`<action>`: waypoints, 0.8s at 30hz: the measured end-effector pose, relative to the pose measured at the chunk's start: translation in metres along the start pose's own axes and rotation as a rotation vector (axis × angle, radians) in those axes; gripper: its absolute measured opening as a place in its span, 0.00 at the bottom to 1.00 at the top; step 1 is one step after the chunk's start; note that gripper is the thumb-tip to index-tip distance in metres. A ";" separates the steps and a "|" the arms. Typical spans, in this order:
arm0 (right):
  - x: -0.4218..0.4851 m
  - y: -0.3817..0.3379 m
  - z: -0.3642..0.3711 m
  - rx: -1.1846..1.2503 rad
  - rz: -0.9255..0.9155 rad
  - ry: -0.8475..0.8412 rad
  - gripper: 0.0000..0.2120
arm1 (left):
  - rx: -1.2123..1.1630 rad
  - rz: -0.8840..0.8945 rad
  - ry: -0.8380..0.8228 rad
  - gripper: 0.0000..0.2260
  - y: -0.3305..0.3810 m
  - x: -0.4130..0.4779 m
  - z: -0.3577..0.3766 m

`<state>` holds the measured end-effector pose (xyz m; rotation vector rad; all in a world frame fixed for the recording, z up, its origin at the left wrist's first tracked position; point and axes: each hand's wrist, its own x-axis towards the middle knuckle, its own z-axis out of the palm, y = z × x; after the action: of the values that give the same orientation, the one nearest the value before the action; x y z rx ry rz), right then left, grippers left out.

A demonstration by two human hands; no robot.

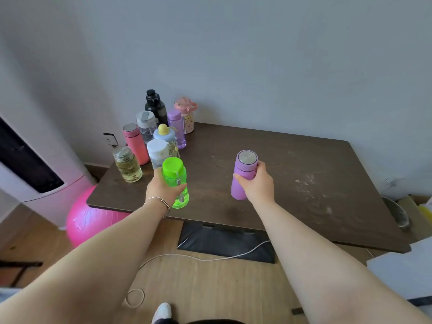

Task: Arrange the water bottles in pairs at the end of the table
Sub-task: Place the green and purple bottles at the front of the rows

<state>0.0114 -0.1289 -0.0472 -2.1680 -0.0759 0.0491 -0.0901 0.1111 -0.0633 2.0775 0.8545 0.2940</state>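
Observation:
My left hand point(161, 190) grips a bright green bottle point(175, 176) near the table's front edge. My right hand point(258, 183) holds a lilac flask point(242, 169) with a steel lid, over the middle of the dark wooden table point(304, 183). At the table's left end stand several bottles in two rows: a clear jar-like bottle point(127, 167), a coral flask point(135, 143), a grey-lidded clear bottle point(146, 125), a black bottle point(155, 105), a white-capped bottle point(157, 153), a blue bottle with a yellow knob point(164, 134), a clear purple bottle point(177, 127) and a pink cartoon bottle point(188, 115).
A pink exercise ball point(88, 223) lies on the floor under the table's left corner, beside a tall white appliance point(35, 164). A white cable point(210, 258) runs over the floor by the table's black base point(224, 242). Boxes and a round pan point(397, 213) sit at the right.

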 end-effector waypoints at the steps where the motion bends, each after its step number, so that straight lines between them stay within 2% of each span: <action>1: -0.004 -0.005 0.008 0.004 0.002 0.002 0.32 | -0.010 -0.007 0.008 0.30 -0.007 0.003 -0.009; 7: -0.023 -0.038 0.078 0.036 0.033 0.019 0.33 | -0.006 0.000 0.005 0.32 -0.051 0.029 -0.062; 15: -0.054 -0.083 0.192 0.054 0.100 0.000 0.32 | 0.055 0.052 -0.112 0.33 -0.119 0.093 -0.121; 24: -0.065 -0.113 0.258 0.039 0.133 0.004 0.32 | 0.053 0.085 -0.201 0.33 -0.154 0.145 -0.145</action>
<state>-0.0743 0.1420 -0.0986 -2.1317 0.0713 0.1222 -0.1252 0.3614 -0.1089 2.1539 0.6610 0.1059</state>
